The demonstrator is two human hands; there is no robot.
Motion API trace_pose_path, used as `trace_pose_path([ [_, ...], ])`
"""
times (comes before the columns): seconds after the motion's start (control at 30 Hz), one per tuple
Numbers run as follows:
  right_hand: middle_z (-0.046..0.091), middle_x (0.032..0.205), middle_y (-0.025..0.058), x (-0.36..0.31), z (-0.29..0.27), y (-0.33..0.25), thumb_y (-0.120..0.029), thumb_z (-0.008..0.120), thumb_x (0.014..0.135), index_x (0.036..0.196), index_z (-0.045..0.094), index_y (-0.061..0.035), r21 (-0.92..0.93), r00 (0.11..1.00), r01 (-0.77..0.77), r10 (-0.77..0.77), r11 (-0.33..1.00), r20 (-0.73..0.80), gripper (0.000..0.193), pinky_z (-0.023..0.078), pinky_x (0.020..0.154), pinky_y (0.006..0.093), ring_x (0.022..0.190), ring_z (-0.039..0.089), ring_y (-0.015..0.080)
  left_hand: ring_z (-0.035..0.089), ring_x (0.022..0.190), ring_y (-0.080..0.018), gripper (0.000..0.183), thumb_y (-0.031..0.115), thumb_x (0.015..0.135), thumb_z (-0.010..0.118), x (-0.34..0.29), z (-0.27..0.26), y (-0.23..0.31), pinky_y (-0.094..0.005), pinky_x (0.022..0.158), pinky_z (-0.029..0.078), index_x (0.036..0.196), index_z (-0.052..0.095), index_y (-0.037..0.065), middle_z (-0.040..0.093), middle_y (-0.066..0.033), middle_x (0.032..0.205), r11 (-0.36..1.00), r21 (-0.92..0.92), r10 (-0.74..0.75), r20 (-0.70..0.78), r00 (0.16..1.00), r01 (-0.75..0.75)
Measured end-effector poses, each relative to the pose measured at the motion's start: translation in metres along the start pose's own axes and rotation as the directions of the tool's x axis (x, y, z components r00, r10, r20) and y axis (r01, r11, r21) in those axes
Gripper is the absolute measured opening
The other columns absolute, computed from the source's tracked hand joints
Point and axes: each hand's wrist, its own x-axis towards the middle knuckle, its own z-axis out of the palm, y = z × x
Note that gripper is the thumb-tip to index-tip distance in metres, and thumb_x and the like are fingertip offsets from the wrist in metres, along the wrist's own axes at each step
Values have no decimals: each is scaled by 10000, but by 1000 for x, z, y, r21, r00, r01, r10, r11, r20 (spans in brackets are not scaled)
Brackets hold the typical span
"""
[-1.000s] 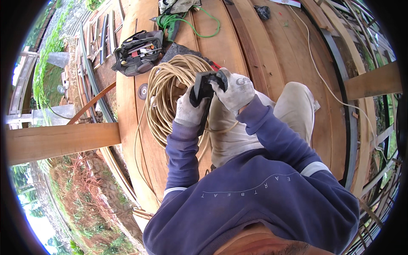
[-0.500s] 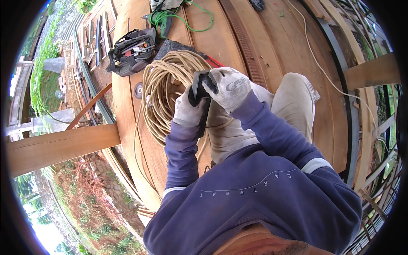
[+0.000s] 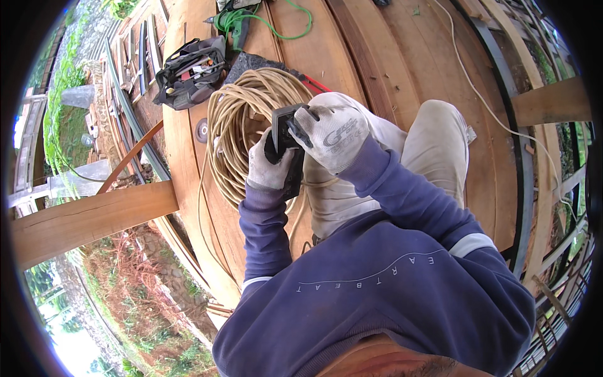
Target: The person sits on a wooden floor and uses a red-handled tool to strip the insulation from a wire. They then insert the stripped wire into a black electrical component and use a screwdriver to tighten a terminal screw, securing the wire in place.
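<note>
wood decking under you, and both gloved hands are closed on the boxy black device (image 3: 284,146): left hand (image 3: 269,164) cups it from below, right hand (image 3: 331,133) clamps the top. it sits over the coiled tan cable (image 3: 242,129). looks like you're mid-handling; next move probably needs a steady left grip.

A tool bag (image 3: 191,70) lay on the curved wooden deck (image 3: 352,50), near a green cord (image 3: 276,25). A thin white cord (image 3: 477,94) ran along the boards. A beam (image 3: 88,220) crossed left, above rust-coloured brush (image 3: 132,283).
</note>
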Motion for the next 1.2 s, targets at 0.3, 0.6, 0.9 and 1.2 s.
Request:
trace_pose_path([
  [0.3, 660, 1019, 149, -7, 8, 6, -209, 655, 852, 1178, 635, -78, 2, 998, 48, -48, 999, 36, 352, 520, 762, 460, 870, 657, 322, 727, 905, -307, 413, 41, 817, 722, -5, 13, 13, -363, 808, 549, 1201, 592, -34, 710, -214, 948, 991, 135, 34, -130, 991, -16],
  [0.6, 634, 930, 97, 4, -1, 7, -213, 595, 862, 1181, 622, -96, -53, 997, 47, -44, 997, 61, 340, 505, 631, 376, 719, 651, 237, 725, 903, -302, 378, 39, 830, 703, 2, 1, 15, -353, 811, 541, 1184, 594, -36, 711, -205, 946, 993, 121, 6, -49, 999, 0],
  [0.9, 673, 965, 127, 7, -8, 0, -202, 622, 869, 1195, 638, -84, 14, 986, -6, 3, 1000, 165, 347, 529, 689, 412, 803, 674, 277, 698, 1026, -259, 517, 25, 813, 727, -2, 3, 17, -352, 912, 525, 1293, 556, -61, 711, -194, 1085, 983, 146, -108, -43, 993, 113],
  [1.2, 654, 929, 103, 2, 5, 10, -217, 578, 876, 1147, 608, -63, 11, 995, 83, -83, 997, 49, 313, 524, 587, 364, 706, 677, 223, 716, 912, -361, 342, 115, 849, 715, 6, -5, 24, -384, 778, 544, 1150, 600, -1, 706, -211, 915, 968, 248, -48, -4, 999, 47],
])
